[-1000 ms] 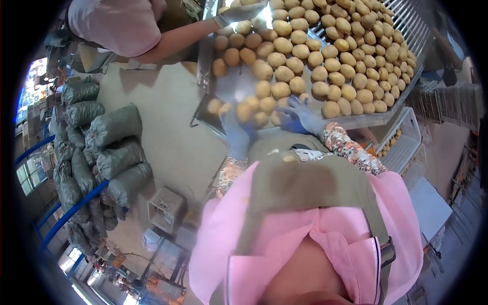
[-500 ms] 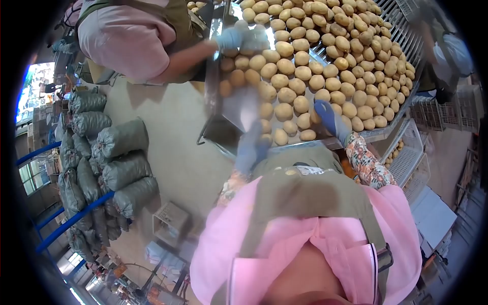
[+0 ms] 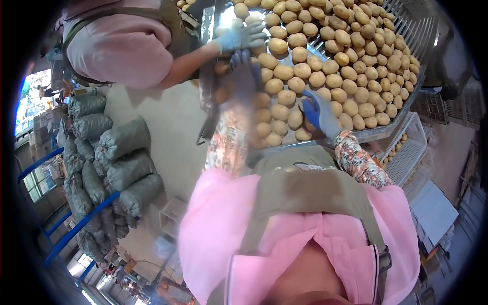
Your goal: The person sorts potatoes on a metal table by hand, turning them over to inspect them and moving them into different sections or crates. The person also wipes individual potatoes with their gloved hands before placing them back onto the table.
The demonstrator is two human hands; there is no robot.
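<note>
Potatoes (image 3: 284,97) lie in a spread layer over a metal sorting table (image 3: 274,148) in front of me. My left hand (image 3: 243,76), in a grey-blue glove and blurred, stretches to the table's left side with its fingers extended, among potatoes and close to a co-worker's gloved hand (image 3: 243,38). Whether a potato lies under its palm is hidden. My right hand (image 3: 321,115), in a blue and grey glove, rests near the front edge. Its fingers are apart and bent, beside a partly covered potato (image 3: 308,125).
Potatoes heap up at the table's far right, near metal bars (image 3: 414,38). A co-worker in a pink shirt (image 3: 119,46) stands at the left. Filled green sacks (image 3: 127,137) are stacked behind a blue rail (image 3: 84,226). White plastic crates (image 3: 409,152) stand at the right.
My left hand has moved forward from the near edge toward the co-worker's hand. My right hand has shifted slightly left. Several potatoes now lie at the near left, where bare metal showed.
</note>
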